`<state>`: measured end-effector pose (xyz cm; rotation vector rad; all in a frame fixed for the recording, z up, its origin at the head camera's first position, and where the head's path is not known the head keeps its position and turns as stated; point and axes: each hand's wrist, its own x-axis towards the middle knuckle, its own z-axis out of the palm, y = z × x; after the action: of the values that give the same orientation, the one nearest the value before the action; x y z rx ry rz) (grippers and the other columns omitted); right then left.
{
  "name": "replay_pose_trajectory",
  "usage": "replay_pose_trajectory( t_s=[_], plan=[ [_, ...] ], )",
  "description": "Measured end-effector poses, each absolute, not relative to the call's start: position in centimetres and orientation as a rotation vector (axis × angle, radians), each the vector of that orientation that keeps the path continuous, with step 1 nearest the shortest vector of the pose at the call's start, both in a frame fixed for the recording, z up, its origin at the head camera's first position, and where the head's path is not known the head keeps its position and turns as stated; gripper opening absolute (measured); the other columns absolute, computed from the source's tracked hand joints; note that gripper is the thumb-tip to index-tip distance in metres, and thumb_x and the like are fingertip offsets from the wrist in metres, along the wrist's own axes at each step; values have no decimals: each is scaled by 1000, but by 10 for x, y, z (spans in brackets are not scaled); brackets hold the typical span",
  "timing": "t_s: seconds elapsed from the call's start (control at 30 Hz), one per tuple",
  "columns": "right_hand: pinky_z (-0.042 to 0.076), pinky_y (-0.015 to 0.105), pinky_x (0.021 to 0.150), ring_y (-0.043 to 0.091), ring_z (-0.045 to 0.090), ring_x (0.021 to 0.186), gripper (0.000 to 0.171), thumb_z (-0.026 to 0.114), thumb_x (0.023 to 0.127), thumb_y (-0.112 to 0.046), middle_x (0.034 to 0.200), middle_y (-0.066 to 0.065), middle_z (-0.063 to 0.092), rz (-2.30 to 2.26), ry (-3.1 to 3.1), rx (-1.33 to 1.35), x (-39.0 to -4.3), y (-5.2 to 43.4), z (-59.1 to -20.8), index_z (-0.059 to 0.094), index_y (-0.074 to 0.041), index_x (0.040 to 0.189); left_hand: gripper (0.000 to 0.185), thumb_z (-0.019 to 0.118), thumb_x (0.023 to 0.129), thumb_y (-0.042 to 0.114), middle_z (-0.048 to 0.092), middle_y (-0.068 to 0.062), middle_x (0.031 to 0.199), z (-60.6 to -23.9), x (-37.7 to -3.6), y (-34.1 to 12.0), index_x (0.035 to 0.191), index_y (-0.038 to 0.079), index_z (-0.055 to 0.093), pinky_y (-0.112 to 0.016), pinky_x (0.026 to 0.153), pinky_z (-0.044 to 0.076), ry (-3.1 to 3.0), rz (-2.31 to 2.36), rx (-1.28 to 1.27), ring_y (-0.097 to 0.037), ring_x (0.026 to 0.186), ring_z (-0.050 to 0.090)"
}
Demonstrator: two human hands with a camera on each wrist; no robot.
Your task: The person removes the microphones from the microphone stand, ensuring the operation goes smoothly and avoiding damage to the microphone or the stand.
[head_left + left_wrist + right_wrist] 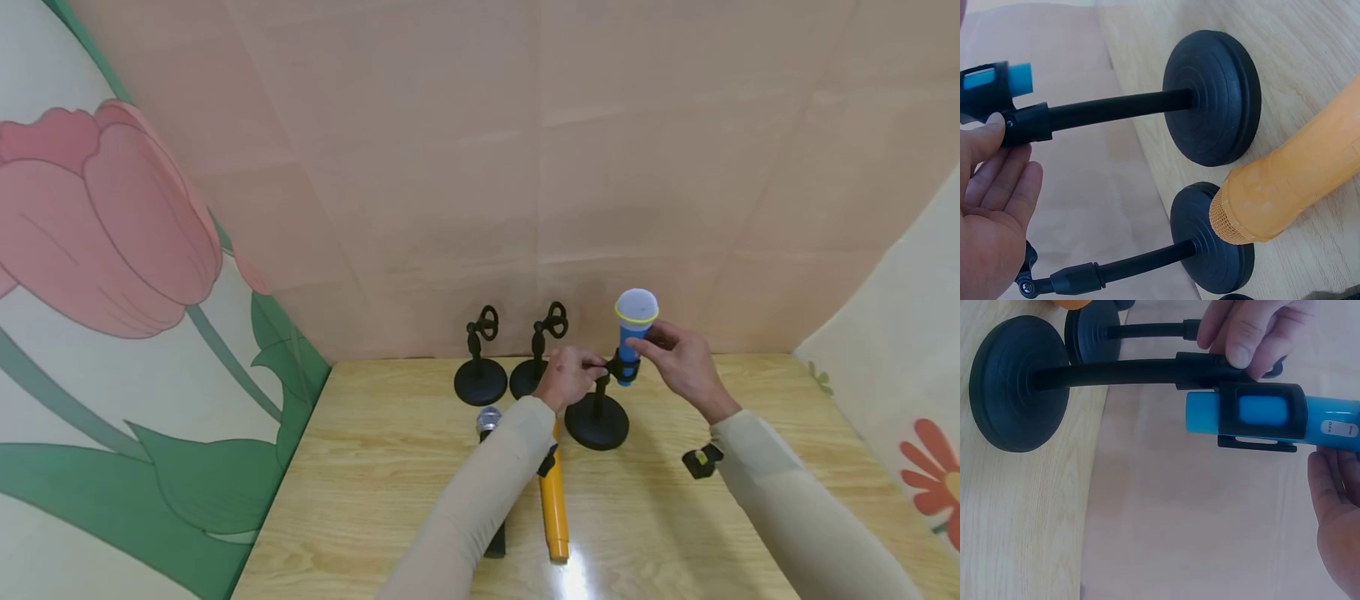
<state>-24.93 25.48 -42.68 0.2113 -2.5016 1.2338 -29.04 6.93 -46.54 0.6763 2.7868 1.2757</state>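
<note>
A light wooden table (390, 500) stands against peach panels (525, 167) and a tulip mural (105, 217). The left hand (570, 377) pinches the stand (597, 417); the right hand (678, 358) grips the blue microphone (634, 333) clipped upright there.

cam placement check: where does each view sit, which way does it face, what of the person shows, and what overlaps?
Head: looks forward and down at the table; shows both sleeves, left hand, right hand, blue microphone.
Left wrist: beside the left palm, faces the near stand and orange microphone.
Right wrist: faces the clip; both hands' fingers show.
Shared: all three see the near stand and blue microphone.
</note>
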Motion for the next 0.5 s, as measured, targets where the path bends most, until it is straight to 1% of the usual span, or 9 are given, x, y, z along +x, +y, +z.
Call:
replay_pose_trajectory(
  t_s=[0.07, 0.13, 0.17, 0.23, 0.3, 0.37, 0.43, 0.5],
  plan=[
    [44, 9, 71, 37, 67, 98, 40, 69, 97, -29, 108, 25, 71, 1241, -2498, 213, -249, 255, -425, 68, 5, 118, 10, 76, 91, 21, 75, 12, 93, -465, -291, 70, 98, 18, 82, -9, 72, 47, 2789, 1273, 678, 4, 83, 64],
    [44, 8, 70, 35, 67, 97, 40, 69, 96, -29, 108, 25, 71, 1244, -2495, 212, -249, 255, -424, 68, 5, 118, 10, 75, 91, 21, 75, 11, 93, -465, -291, 70, 99, 18, 82, -9, 72, 47, 2791, 1266, 680, 4, 83, 64],
    [44, 8, 70, 31, 68, 95, 40, 70, 96, -29, 107, 25, 71, 1243, -2493, 211, -249, 255, -423, 68, 5, 118, 10, 75, 91, 21, 75, 11, 93, -466, -291, 70, 99, 18, 82, -9, 72, 47, 2793, 1264, 682, 4, 83, 64],
    [45, 8, 69, 19, 68, 91, 39, 71, 95, -29, 106, 24, 72, 1244, -2486, 213, -250, 256, -422, 69, 5, 116, 10, 75, 91, 21, 75, 12, 92, -466, -292, 70, 99, 18, 82, -9, 72, 47, 2798, 1264, 686, 4, 82, 64],
    [45, 9, 69, 5, 64, 86, 38, 71, 95, -28, 104, 23, 72, 1239, -2481, 213, -250, 256, -421, 70, 4, 115, 10, 75, 91, 20, 75, 11, 92, -467, -292, 70, 99, 18, 82, -9, 73, 48, 2803, 1264, 693, 4, 82, 64],
    [45, 10, 68, -3, 60, 82, 37, 72, 95, -28, 103, 23, 72, 1237, -2477, 213, -250, 257, -420, 70, 4, 113, 10, 76, 91, 20, 75, 10, 92, -468, -292, 70, 98, 17, 82, -9, 74, 48, 2810, 1263, 697, 3, 83, 64],
    [46, 10, 68, -4, 59, 82, 37, 72, 95, -28, 103, 23, 72, 1238, -2480, 213, -249, 257, -419, 70, 4, 113, 10, 76, 90, 20, 76, 10, 92, -468, -292, 71, 98, 17, 82, -9, 75, 48, 2821, 1260, 700, 3, 83, 65],
    [45, 11, 68, 0, 60, 83, 38, 71, 95, -29, 104, 23, 72, 1234, -2486, 210, -249, 257, -417, 70, 3, 114, 10, 76, 90, 20, 75, 10, 92, -467, -292, 71, 98, 17, 82, -9, 75, 48, 2822, 1259, 693, 3, 84, 64]
  ],
)
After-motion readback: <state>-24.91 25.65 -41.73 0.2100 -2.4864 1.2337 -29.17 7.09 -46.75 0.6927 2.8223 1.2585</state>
